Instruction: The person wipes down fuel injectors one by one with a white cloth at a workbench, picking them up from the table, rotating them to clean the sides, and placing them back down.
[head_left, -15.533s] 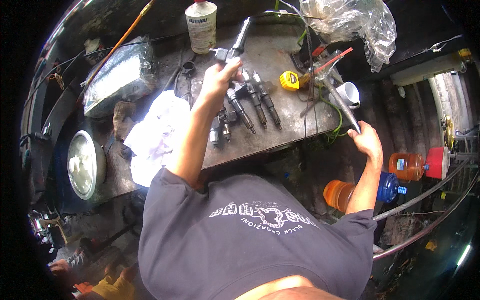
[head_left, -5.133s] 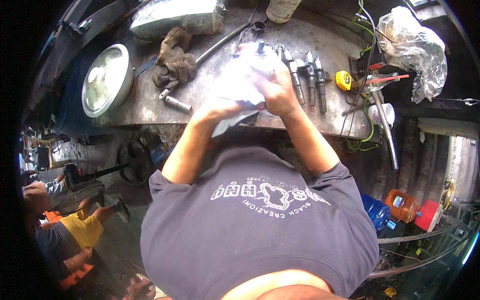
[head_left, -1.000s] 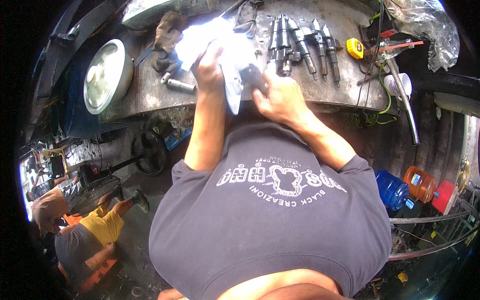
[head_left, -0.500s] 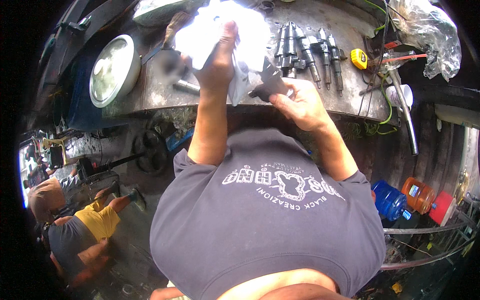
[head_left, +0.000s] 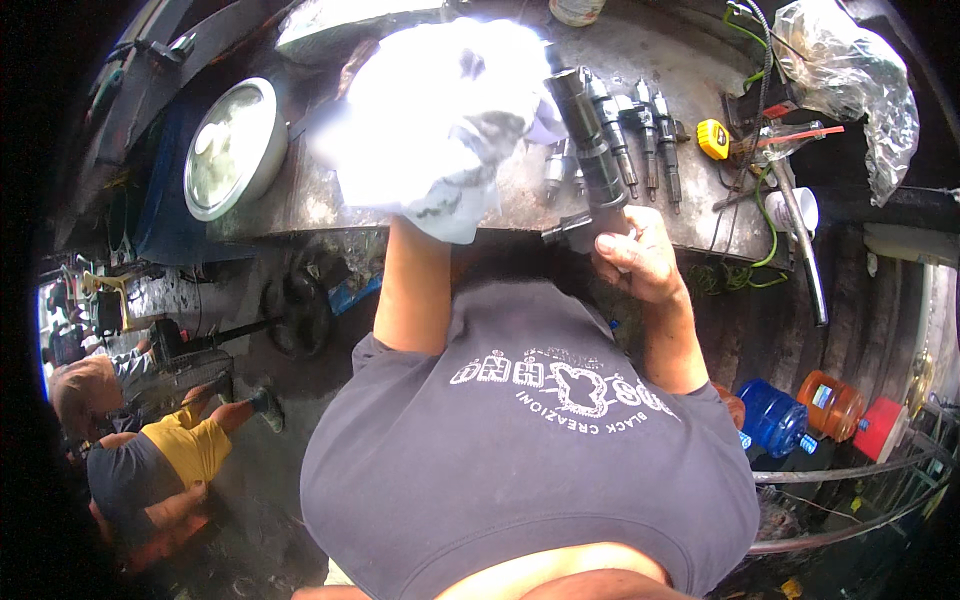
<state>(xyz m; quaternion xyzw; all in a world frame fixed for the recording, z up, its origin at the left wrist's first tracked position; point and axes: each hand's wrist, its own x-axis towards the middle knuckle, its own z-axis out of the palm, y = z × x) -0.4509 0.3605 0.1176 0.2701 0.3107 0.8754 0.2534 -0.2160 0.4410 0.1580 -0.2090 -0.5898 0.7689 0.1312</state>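
My right hand (head_left: 642, 258) is closed around the lower end of a dark fuel injector (head_left: 592, 150), near its side connector. The injector tilts up and slightly left, over the bench edge. A white cloth (head_left: 440, 120), overexposed and smudged grey in places, is bunched on my raised left hand. It hides the fingers; only the forearm (head_left: 415, 285) shows below it. Cloth and injector are close together, and I cannot tell whether they touch. Several more injectors (head_left: 650, 140) lie side by side on the bench behind the one in my hand.
On the metal bench (head_left: 700, 210) are a yellow tape measure (head_left: 712, 139), a metal bar (head_left: 800, 240) jutting past the edge and a white cup (head_left: 795, 208). A lidded pot (head_left: 232, 150) stands left. Clear plastic (head_left: 850, 90) hangs right. Another person (head_left: 165, 460) is at lower left.
My right hand has moved toward me and right, bringing the injector out from beside the cloth into full view. The cloth has spread over my left hand, which showed before.
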